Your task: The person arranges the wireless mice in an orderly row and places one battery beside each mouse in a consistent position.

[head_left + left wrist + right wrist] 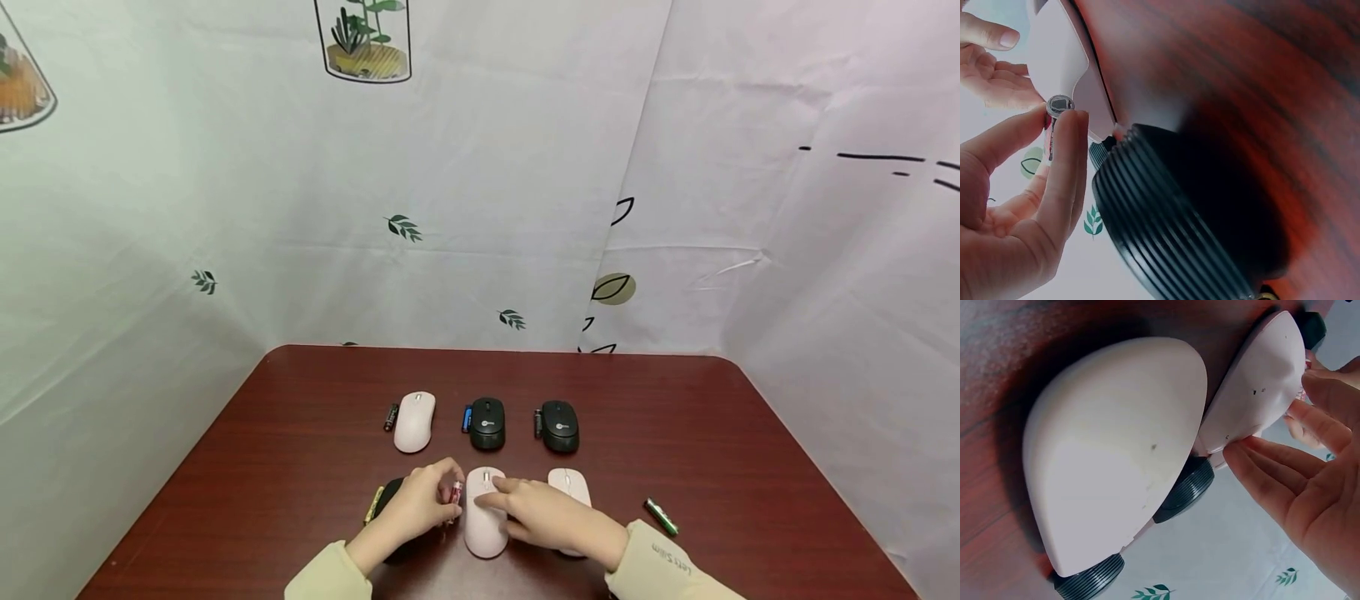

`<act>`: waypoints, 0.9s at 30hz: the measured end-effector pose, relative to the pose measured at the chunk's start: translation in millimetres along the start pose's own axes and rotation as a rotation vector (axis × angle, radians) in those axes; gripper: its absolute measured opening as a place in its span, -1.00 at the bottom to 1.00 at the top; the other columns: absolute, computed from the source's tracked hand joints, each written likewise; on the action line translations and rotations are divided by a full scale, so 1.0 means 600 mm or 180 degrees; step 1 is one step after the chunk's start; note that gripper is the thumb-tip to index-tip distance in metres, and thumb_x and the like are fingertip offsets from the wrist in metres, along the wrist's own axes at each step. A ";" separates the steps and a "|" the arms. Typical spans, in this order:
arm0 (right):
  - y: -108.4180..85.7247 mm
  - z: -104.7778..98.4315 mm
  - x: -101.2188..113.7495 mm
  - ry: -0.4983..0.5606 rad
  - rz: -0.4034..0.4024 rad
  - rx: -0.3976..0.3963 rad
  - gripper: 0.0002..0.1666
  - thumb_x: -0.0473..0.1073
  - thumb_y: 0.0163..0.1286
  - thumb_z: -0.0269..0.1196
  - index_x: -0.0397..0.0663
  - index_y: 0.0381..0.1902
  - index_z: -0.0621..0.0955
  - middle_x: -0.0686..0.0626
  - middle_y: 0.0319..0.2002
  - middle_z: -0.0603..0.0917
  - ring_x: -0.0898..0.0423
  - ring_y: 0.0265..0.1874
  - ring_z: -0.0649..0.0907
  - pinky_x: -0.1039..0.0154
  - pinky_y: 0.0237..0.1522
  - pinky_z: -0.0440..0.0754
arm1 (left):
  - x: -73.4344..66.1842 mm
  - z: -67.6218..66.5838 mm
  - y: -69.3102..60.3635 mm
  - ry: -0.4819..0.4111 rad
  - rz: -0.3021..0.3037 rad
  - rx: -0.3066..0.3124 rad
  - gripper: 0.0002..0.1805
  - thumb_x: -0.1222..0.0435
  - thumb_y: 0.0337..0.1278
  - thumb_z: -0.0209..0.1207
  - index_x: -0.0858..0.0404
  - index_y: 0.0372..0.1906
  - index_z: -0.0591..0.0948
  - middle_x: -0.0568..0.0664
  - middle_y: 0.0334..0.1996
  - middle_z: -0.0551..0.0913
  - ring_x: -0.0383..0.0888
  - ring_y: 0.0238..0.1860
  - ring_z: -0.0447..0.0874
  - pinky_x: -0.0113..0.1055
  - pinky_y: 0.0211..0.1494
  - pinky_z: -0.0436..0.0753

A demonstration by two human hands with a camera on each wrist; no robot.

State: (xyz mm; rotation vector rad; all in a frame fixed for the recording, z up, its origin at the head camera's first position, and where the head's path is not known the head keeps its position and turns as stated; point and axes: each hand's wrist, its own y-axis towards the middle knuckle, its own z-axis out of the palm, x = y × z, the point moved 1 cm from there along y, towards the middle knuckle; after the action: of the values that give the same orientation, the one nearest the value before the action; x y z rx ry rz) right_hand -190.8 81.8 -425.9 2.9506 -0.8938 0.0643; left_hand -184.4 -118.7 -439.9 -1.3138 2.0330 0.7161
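Between thumb and fingers my left hand [423,502] pinches a small red battery [455,493], just left of a white mouse [484,533]. In the left wrist view one end of that battery [1060,104] faces the camera. The fingers of my right hand [543,510] touch the upper right side of this mouse; in the right wrist view the fingertips [1238,453] rest at its edge. A second white mouse [570,483] lies partly under my right hand. Beneath my left wrist, a black mouse [390,493] is mostly hidden, with a yellow battery [373,505] beside it.
A back row holds a white mouse [415,422] with a dark battery [391,417], a black mouse [487,423] with a blue battery [467,419], and another black mouse [560,427] with a dark battery [537,424]. One green battery [661,517] lies at right on the brown table [750,467].
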 end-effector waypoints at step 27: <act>0.000 0.008 0.006 -0.0147 -0.0053 -0.0118 -0.54 -0.13 0.21 0.28 0.02 0.10 0.56 -0.16 0.05 0.61 0.04 0.05 0.62 0.20 0.01 0.58 | -0.002 0.016 0.019 0.0598 -0.0255 0.0011 -0.73 0.57 -0.25 0.28 0.38 -0.32 0.52 -0.03 -0.64 0.48 -0.21 -0.67 0.45 -0.40 -0.57 0.42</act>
State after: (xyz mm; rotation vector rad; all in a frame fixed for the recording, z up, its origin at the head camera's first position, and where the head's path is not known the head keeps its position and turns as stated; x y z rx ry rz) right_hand -187.7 79.7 -430.4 2.9362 -0.8659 -0.0211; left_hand -192.4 -107.1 -443.9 -1.5004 2.1121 0.5712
